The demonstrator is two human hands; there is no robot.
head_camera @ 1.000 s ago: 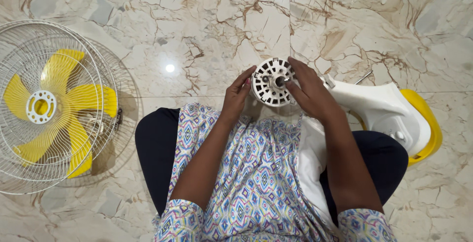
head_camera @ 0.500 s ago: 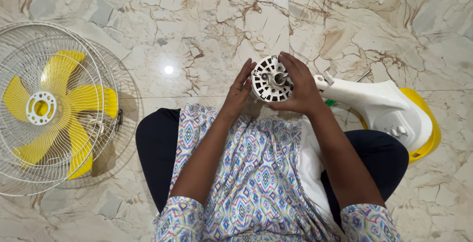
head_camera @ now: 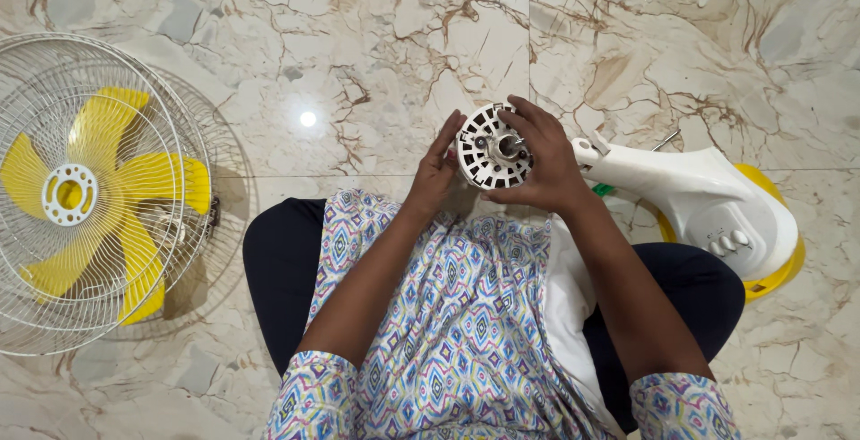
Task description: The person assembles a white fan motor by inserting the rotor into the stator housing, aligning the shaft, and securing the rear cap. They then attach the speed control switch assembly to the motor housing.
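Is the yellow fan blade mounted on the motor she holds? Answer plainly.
No, the yellow blade lies inside the wire guard on the floor, apart from the motor.

A home, judging by the polished marble floor (head_camera: 376,64) underfoot.
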